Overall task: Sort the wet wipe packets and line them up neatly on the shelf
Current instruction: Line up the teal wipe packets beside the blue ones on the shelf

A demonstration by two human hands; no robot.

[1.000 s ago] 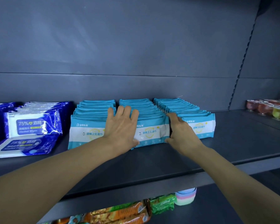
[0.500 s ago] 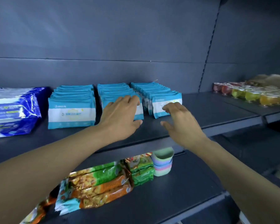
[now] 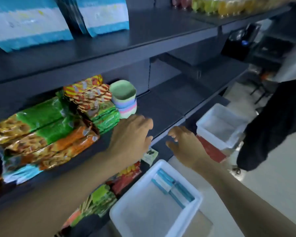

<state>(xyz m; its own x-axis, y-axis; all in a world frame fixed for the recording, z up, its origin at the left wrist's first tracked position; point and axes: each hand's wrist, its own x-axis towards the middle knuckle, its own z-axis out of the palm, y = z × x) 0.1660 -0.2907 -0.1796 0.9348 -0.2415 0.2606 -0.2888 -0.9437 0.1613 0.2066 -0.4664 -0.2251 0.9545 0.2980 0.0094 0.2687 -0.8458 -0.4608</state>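
Teal-and-white wet wipe packets (image 3: 102, 16) stand in rows on the upper shelf (image 3: 143, 40) at the top left. A few more teal packets (image 3: 173, 187) lie in a white bin (image 3: 140, 214) on the floor below. My left hand (image 3: 132, 135) hovers in front of the lower shelf, fingers loosely bent, holding nothing. My right hand (image 3: 183, 142) hangs beside it above the white bin, fingers relaxed and empty. Both hands are well below the rows of packets.
Green and orange snack bags (image 3: 46, 132) and stacked pastel cups (image 3: 125, 98) fill the lower shelf. A second white bin (image 3: 220, 127) stands on the floor to the right. Jelly cups (image 3: 217, 6) line the upper right shelf. A person in black (image 3: 277, 124) stands at right.
Both hands left the packet rows on the upper shelf and dropped to the lower shelf's height. My view swung down and right, bringing the floor bins into sight.
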